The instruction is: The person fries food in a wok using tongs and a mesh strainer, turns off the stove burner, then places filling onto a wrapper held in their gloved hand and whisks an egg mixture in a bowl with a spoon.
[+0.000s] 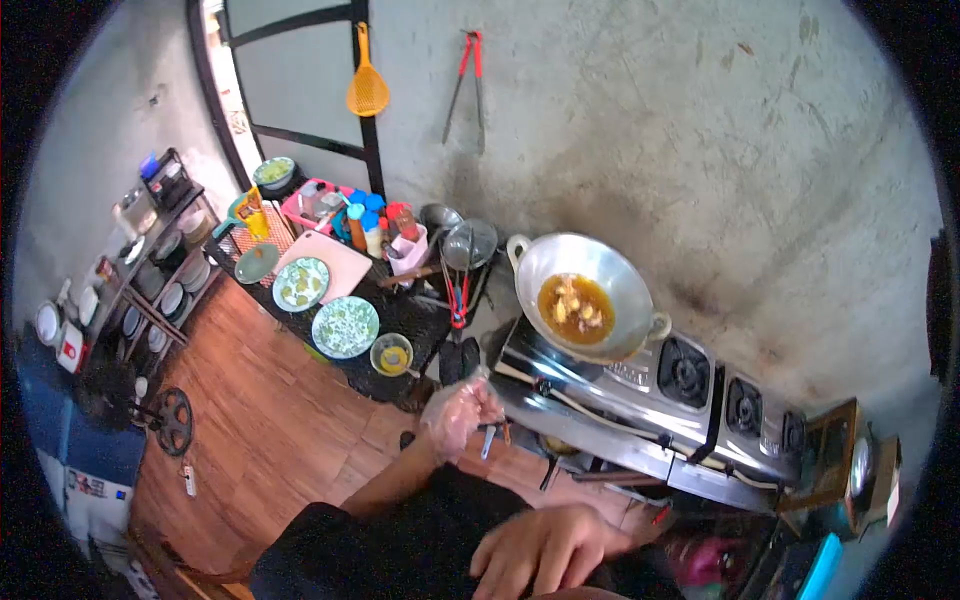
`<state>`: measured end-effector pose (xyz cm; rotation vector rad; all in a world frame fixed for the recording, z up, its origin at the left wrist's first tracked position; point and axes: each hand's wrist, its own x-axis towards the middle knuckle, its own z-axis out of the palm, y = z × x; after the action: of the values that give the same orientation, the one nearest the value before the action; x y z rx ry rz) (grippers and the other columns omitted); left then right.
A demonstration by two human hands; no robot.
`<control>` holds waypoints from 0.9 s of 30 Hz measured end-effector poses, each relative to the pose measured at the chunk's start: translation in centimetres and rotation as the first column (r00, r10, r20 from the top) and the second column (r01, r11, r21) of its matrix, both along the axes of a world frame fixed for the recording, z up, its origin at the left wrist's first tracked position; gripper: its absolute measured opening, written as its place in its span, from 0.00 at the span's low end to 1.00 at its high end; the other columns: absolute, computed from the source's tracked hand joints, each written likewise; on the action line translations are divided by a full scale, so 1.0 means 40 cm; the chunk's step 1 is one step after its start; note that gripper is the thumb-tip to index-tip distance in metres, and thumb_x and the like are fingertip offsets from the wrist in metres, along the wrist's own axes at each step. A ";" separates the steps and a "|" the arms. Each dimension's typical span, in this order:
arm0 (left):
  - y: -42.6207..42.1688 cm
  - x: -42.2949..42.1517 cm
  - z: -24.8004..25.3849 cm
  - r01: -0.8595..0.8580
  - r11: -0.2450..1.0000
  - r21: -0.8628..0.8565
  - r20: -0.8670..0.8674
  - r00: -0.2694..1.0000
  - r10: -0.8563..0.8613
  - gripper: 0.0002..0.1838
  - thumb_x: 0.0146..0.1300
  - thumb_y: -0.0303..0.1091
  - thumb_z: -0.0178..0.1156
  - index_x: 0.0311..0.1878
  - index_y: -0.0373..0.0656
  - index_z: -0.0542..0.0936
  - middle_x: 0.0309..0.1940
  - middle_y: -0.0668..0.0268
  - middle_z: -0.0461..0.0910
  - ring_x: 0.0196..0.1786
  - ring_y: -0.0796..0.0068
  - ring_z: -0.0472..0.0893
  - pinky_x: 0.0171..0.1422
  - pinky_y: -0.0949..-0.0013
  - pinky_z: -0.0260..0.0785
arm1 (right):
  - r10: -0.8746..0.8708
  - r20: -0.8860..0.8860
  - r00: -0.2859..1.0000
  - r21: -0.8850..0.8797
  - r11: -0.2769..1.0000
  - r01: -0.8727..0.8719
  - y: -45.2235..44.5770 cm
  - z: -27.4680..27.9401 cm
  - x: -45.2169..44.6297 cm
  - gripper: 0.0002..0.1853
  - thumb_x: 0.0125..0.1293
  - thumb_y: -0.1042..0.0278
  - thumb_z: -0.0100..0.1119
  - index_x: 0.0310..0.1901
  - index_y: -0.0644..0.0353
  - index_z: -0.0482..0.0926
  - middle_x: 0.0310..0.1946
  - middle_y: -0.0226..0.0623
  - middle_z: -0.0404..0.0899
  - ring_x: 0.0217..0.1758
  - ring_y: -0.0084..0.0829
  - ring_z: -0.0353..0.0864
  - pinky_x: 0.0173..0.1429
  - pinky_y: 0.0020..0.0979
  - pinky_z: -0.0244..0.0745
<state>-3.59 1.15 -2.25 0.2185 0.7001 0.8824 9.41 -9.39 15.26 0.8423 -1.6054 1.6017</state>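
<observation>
My left hand (460, 415), in a clear plastic glove, is raised in front of the stove's left end with its fingers curled closed. Whether anything is inside them is hidden. Low in the picture, close to my body, my bare right hand (545, 550) has its fingers apart and holds nothing visible. Beyond the hands, a large metal wok (620, 280) stands on the stove (620, 380). Pale yellow pieces of food (578, 300) sit in the brown oil (560, 318) inside it. A bowl of yellow liquid (392, 355) is left of my gloved hand.
On the black table (410, 325) are a patterned plate (346, 328), a plate with food pieces (301, 285), a pink cutting board (335, 258) and bottles (357, 225). Red-handled tongs (458, 305) lean by a strainer (470, 243). A dish rack (165, 260) stands left.
</observation>
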 end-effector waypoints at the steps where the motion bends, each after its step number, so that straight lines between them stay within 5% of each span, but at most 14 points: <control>1: -0.013 -0.006 0.033 -0.098 0.995 0.019 0.098 0.991 0.095 0.17 0.70 0.44 0.61 0.29 0.44 0.72 0.24 0.67 0.71 0.31 0.67 0.77 0.44 0.56 0.77 | 0.051 -0.010 0.999 -0.095 0.994 -0.051 0.030 -0.020 0.000 0.15 0.69 0.62 0.56 0.51 0.61 0.79 0.50 0.58 0.81 0.55 0.56 0.80 0.54 0.52 0.72; 2: 0.000 -0.020 0.051 -0.082 0.996 -0.041 0.067 0.994 0.085 0.16 0.71 0.43 0.59 0.30 0.45 0.72 0.24 0.68 0.69 0.31 0.68 0.75 0.43 0.58 0.75 | -0.014 -0.022 1.000 -0.253 0.967 0.008 0.050 -0.048 0.005 0.14 0.69 0.62 0.56 0.50 0.62 0.80 0.50 0.57 0.81 0.51 0.53 0.82 0.52 0.49 0.75; 3: 0.021 -0.051 -0.034 -0.035 0.998 0.053 0.221 0.975 0.023 0.15 0.73 0.41 0.54 0.31 0.44 0.72 0.27 0.63 0.75 0.38 0.63 0.79 0.53 0.54 0.76 | -0.143 0.005 0.990 -0.378 0.916 0.134 0.068 -0.084 0.005 0.13 0.70 0.60 0.57 0.36 0.62 0.80 0.40 0.55 0.83 0.43 0.48 0.84 0.51 0.43 0.75; 5: 0.032 -0.083 0.011 -0.064 0.998 -0.002 0.194 0.979 0.063 0.15 0.73 0.41 0.54 0.31 0.43 0.72 0.27 0.62 0.74 0.38 0.61 0.79 0.52 0.54 0.75 | -0.544 0.380 0.748 -0.439 0.605 0.664 0.070 -0.093 0.010 0.18 0.69 0.57 0.60 0.26 0.61 0.75 0.26 0.46 0.82 0.30 0.40 0.82 0.38 0.43 0.77; 6: 0.030 -0.098 0.032 -0.120 0.991 -0.051 0.231 0.964 0.128 0.15 0.73 0.41 0.54 0.30 0.43 0.71 0.27 0.61 0.74 0.37 0.61 0.78 0.50 0.55 0.75 | -0.552 0.452 0.701 -0.396 0.580 0.712 0.101 -0.140 0.015 0.15 0.72 0.63 0.55 0.27 0.61 0.76 0.29 0.40 0.83 0.36 0.35 0.82 0.43 0.37 0.76; 8: 0.031 -0.137 0.049 -0.198 0.974 -0.108 0.241 0.946 0.219 0.15 0.72 0.40 0.54 0.30 0.43 0.72 0.27 0.62 0.74 0.35 0.62 0.77 0.49 0.56 0.74 | -0.415 0.822 0.390 -0.276 0.308 0.910 0.115 -0.224 0.006 0.19 0.74 0.62 0.53 0.24 0.61 0.73 0.20 0.33 0.76 0.24 0.25 0.75 0.31 0.29 0.69; 10: 0.046 -0.182 -0.015 -0.253 0.966 -0.060 0.203 0.944 0.260 0.15 0.71 0.40 0.56 0.30 0.43 0.73 0.26 0.61 0.74 0.34 0.62 0.76 0.48 0.57 0.74 | -0.370 0.897 0.244 -0.219 0.108 0.970 0.149 -0.303 -0.031 0.20 0.74 0.59 0.55 0.23 0.60 0.73 0.17 0.27 0.72 0.20 0.17 0.70 0.27 0.22 0.63; 12: 0.071 -0.241 -0.067 -0.246 0.963 -0.108 0.225 0.938 0.264 0.15 0.71 0.41 0.56 0.30 0.43 0.73 0.26 0.61 0.75 0.35 0.63 0.76 0.48 0.59 0.74 | -0.334 0.917 0.219 -0.227 0.018 0.974 0.192 -0.445 -0.052 0.20 0.74 0.60 0.55 0.23 0.59 0.73 0.17 0.26 0.71 0.20 0.17 0.68 0.26 0.23 0.62; 13: 0.080 -0.263 -0.063 -0.234 0.965 -0.120 0.222 0.941 0.256 0.15 0.71 0.41 0.56 0.30 0.43 0.73 0.26 0.61 0.75 0.35 0.63 0.76 0.48 0.59 0.74 | -0.364 0.931 0.019 -0.027 -0.018 0.999 0.221 -0.546 -0.059 0.17 0.73 0.64 0.56 0.25 0.62 0.75 0.17 0.27 0.72 0.21 0.16 0.69 0.26 0.23 0.63; 17: 0.139 -0.350 -0.058 -0.209 0.962 -0.176 0.132 0.963 0.234 0.17 0.73 0.44 0.53 0.30 0.44 0.73 0.27 0.60 0.76 0.35 0.63 0.77 0.47 0.61 0.74 | -0.588 0.721 -0.368 0.342 -0.160 0.926 0.375 -0.716 -0.120 0.07 0.63 0.71 0.63 0.36 0.66 0.80 0.23 0.37 0.78 0.26 0.27 0.76 0.31 0.31 0.70; 21: 0.207 -0.433 -0.059 -0.253 0.949 -0.186 0.077 0.960 0.271 0.17 0.74 0.43 0.50 0.30 0.43 0.73 0.26 0.61 0.76 0.35 0.62 0.77 0.46 0.59 0.73 | -0.637 0.428 -0.641 0.625 -0.304 0.719 0.622 -0.737 -0.187 0.20 0.56 0.72 0.65 0.51 0.63 0.75 0.40 0.52 0.75 0.49 0.49 0.76 0.54 0.46 0.72; 22: 0.220 -0.462 -0.084 -0.232 0.956 -0.178 0.091 0.964 0.251 0.18 0.74 0.42 0.51 0.29 0.42 0.74 0.26 0.60 0.76 0.35 0.60 0.77 0.46 0.58 0.72 | -0.572 0.485 -0.662 0.704 -0.193 0.683 0.690 -0.732 -0.189 0.23 0.58 0.66 0.66 0.54 0.62 0.73 0.49 0.54 0.74 0.57 0.54 0.73 0.61 0.48 0.71; 24: 0.232 -0.503 -0.075 -0.239 0.964 -0.115 0.045 0.968 0.245 0.17 0.75 0.41 0.50 0.29 0.43 0.75 0.26 0.62 0.76 0.36 0.60 0.77 0.46 0.58 0.72 | -0.452 0.326 -0.830 0.857 -0.230 0.461 0.811 -0.778 -0.200 0.32 0.57 0.60 0.67 0.61 0.62 0.66 0.54 0.53 0.72 0.60 0.53 0.72 0.61 0.49 0.71; 27: 0.267 -0.572 -0.081 -0.262 0.959 -0.108 0.086 0.959 0.271 0.17 0.75 0.42 0.49 0.31 0.44 0.76 0.28 0.63 0.79 0.38 0.62 0.78 0.48 0.59 0.71 | -0.240 0.282 -0.929 0.944 -0.105 0.314 0.925 -0.777 -0.209 0.41 0.58 0.53 0.68 0.67 0.60 0.58 0.58 0.49 0.71 0.63 0.49 0.72 0.63 0.49 0.70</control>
<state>-26.48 11.83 -5.50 -0.0079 0.6860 1.1066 1.04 27.62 -15.82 -2.3411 -1.6409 0.2321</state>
